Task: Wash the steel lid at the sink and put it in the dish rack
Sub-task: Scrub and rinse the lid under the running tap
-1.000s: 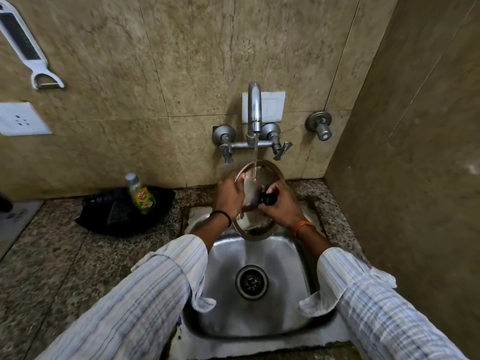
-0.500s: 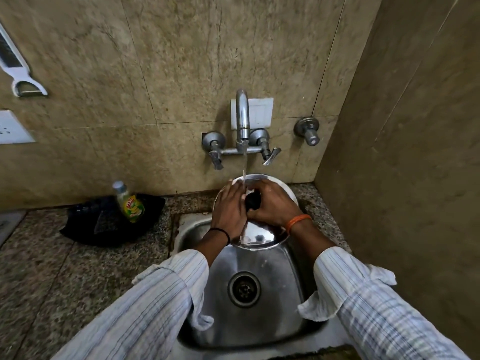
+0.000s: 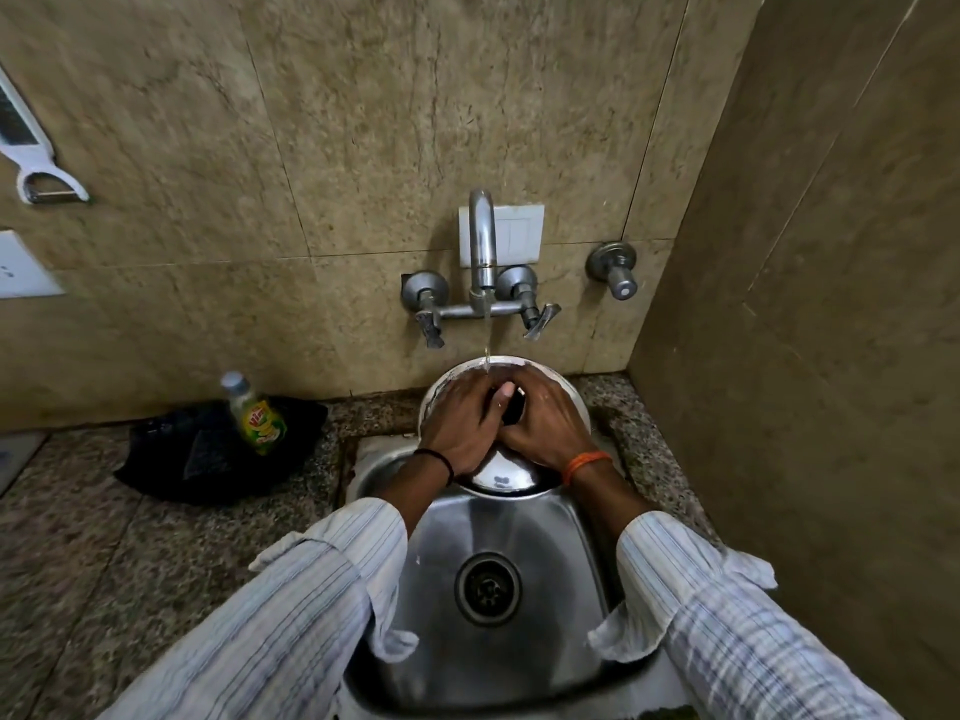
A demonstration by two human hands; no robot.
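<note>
Your left hand [image 3: 460, 423] and right hand [image 3: 545, 420] lay pressed on the steel lid [image 3: 501, 472], clasped round its mostly hidden black knob [image 3: 514, 410], under the tap [image 3: 482, 241].

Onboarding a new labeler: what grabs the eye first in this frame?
Dead centre, the left hand and right hand press together on a steel lid held over the back of the sink, under a thin stream from the wall tap. Left of the sink, a green dish-soap bottle stands on a black cloth on the granite counter.
</note>
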